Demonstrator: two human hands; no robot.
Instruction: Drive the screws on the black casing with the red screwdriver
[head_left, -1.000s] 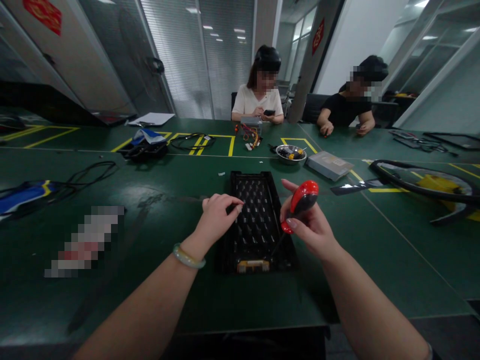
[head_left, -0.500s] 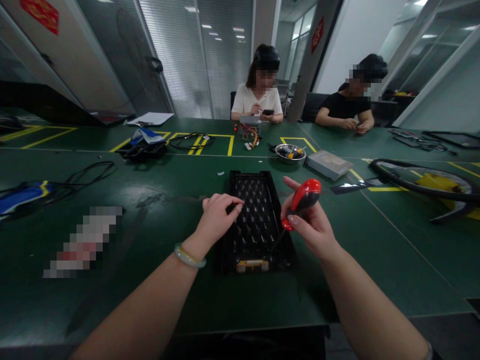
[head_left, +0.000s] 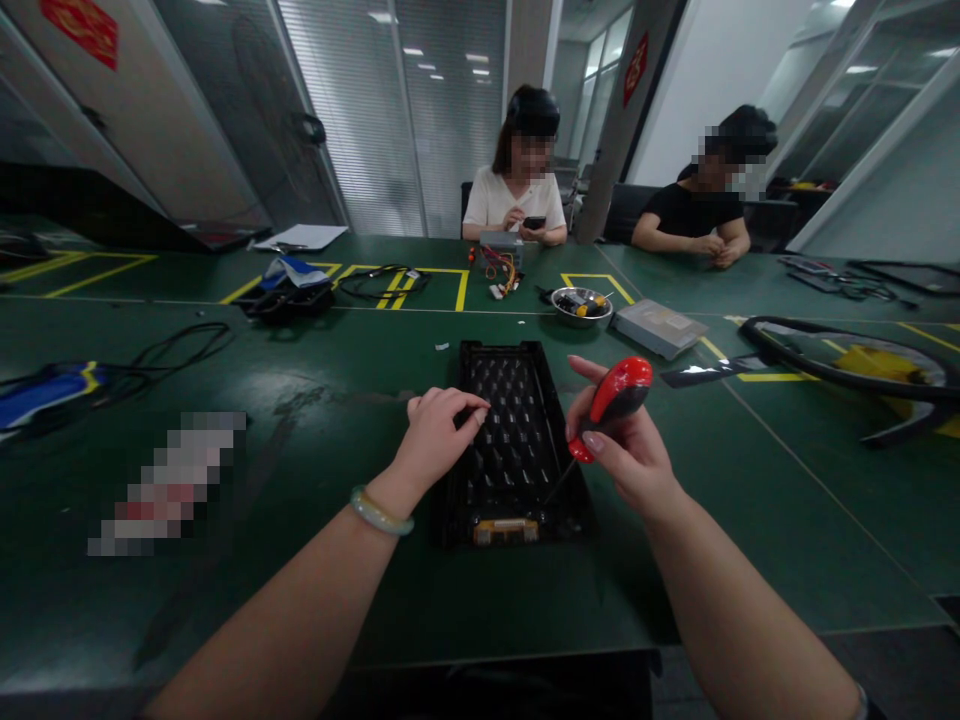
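Note:
A black perforated panel (head_left: 517, 430) lies flat on the green table (head_left: 315, 350) in front of me. My left hand (head_left: 439, 435) rests on its left edge, fingers curled and pressing down on it. My right hand (head_left: 626, 450) is closed round a screwdriver with a red and black handle (head_left: 619, 395). The thin shaft slants down to the panel's right side near its front end. A pale bangle sits on my left wrist.
A metal bowl (head_left: 580, 303) of small parts and a grey drive box (head_left: 658, 328) stand behind the panel. Cables (head_left: 187, 345) and a blue item lie to the left, a black and yellow hoop-shaped thing (head_left: 847, 365) to the right. Two people sit at the far side.
My right hand has shifted the screwdriver handle slightly to the right and up. The left hand has stayed on the panel.

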